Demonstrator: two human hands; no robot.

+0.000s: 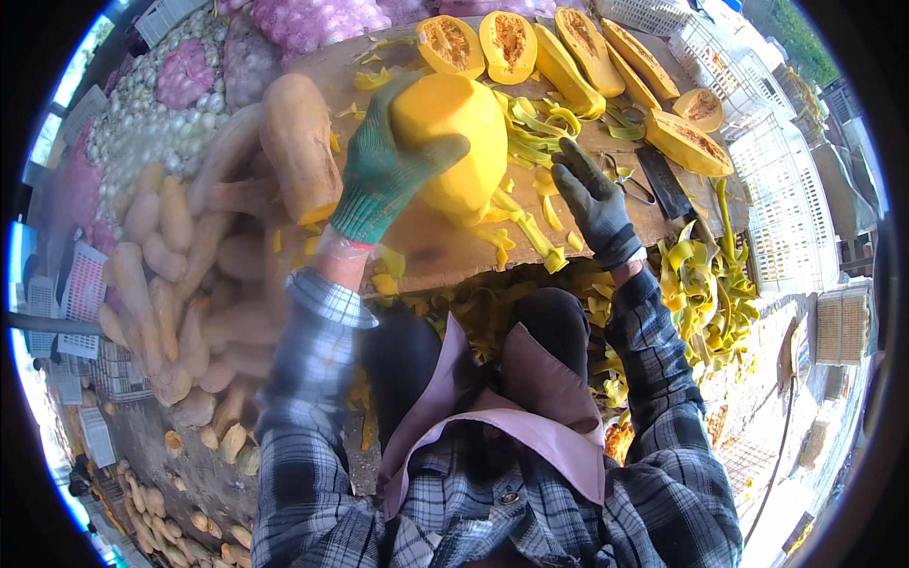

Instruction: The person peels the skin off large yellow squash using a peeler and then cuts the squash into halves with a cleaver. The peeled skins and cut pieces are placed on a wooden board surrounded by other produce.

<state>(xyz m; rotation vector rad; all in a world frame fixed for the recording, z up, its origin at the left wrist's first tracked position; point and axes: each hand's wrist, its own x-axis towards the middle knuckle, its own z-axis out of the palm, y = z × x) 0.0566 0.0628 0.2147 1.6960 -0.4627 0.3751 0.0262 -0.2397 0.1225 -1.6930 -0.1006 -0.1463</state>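
My left hand (387, 163), in a green knitted glove, grips a large peeled yellow squash (461, 142) from its left side above the wooden board (412, 252). To the right, my right hand (595, 206) wears a dark grey glove and holds nothing, its fingers apart. Just beyond it lie a metal peeler (628, 179) and a cleaver (664, 183) with a dark blade. Strips of peel (532, 131) are scattered behind and below the squash. An unpeeled squash (298, 145) with a cut end rests at the board's left.
Peeled squash halves (509, 46) line the board's far side, seeds showing. Whole squashes (163, 255) are heaped at left, near white onions (153, 106) and purple mesh sacks (319, 25). White plastic crates (785, 202) stand at right. Peelings (699, 298) pile up below the board.
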